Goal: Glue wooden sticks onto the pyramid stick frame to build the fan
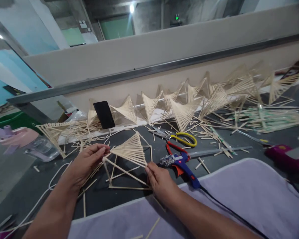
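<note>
A small frame of thin wooden sticks [129, 151], with a fanned, twisted row of sticks across its top, stands between my hands on the dark tabletop. My left hand [89, 161] pinches at its upper left corner; exactly which stick end lies between the fingertips is hard to see. At the front right corner, my right hand [161, 182] grips the frame between thumb and fingers. A blue hot glue gun [185, 167] lies just right of that hand, its red light lit and a clear glue stick in its back.
Behind the frame lie yellow-and-red-handled pliers [183, 139] and scattered sticks. Several finished twisted stick models [124, 109] line the wall, beside a propped black phone [104, 114]. A clear bottle [42, 147] is at left, a purple cloth [226, 196] in front, a magenta tool [286, 161] at right.
</note>
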Demonstrator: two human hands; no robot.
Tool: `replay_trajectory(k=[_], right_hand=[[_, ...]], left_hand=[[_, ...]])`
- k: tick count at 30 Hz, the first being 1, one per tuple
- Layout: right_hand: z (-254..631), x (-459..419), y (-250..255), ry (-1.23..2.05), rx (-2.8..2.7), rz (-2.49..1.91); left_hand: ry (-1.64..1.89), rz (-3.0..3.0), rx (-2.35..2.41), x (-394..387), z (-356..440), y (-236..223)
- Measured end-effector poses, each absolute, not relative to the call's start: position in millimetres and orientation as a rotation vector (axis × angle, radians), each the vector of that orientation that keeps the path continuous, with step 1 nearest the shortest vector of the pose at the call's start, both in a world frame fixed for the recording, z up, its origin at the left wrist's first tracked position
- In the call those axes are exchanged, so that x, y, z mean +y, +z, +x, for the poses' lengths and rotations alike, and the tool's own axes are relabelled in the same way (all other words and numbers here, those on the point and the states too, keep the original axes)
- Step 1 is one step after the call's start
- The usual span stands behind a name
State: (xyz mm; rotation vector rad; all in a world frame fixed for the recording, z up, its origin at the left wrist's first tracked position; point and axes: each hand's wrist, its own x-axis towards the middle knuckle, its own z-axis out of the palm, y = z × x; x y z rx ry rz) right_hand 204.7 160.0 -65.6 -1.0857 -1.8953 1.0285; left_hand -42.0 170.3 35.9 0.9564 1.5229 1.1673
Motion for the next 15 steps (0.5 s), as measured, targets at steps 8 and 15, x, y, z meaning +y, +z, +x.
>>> replay_trajectory(k=[8, 15], right_hand=[[205.4, 160.5, -66.2, 1.125, -1.897, -1.092], [206.0, 160.7, -65.8, 1.168, -1.872, -1.117]], left_hand=[[1.189, 0.778, 1.460, 181.2, -32.7, 23.2], [1.190, 0.802, 1.502, 184.1, -32.0, 15.8]])
